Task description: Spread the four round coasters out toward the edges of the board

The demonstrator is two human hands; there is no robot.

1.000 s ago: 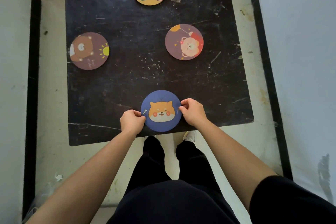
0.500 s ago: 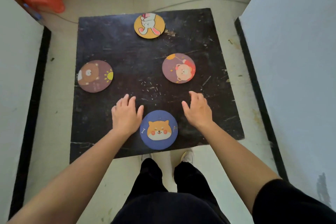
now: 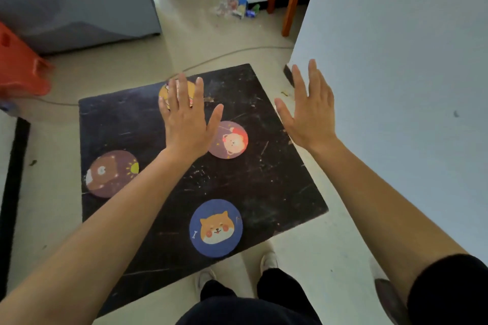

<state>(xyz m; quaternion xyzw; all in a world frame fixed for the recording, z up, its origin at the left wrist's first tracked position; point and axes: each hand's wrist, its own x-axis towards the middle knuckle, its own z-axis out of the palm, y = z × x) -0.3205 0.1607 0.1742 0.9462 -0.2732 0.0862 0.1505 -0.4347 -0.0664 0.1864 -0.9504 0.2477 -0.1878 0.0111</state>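
Observation:
A scratched black board (image 3: 258, 187) lies on the floor with round coasters on it. The blue dog coaster (image 3: 216, 228) sits at the near edge. A brown bear coaster (image 3: 112, 173) lies at the left edge. A purple coaster with a red-hooded animal (image 3: 231, 141) lies right of the middle. The yellow rabbit coaster (image 3: 164, 92) at the far edge is mostly hidden behind my left hand (image 3: 186, 119). That hand is raised above the board, open, fingers spread. My right hand (image 3: 307, 111) is also raised and open, over the board's right edge. Neither holds anything.
A white wall panel (image 3: 396, 87) stands close on the right. An orange plastic stool (image 3: 18, 66) is at the left, a grey sofa (image 3: 74, 2) behind it. A cable (image 3: 224, 55) runs across the floor past the board. My legs and shoes (image 3: 269, 261) are below.
Both hands let go of the blue dog coaster at the near edge, then lifted up and forward, open. The view has tilted up and shows more of the room.

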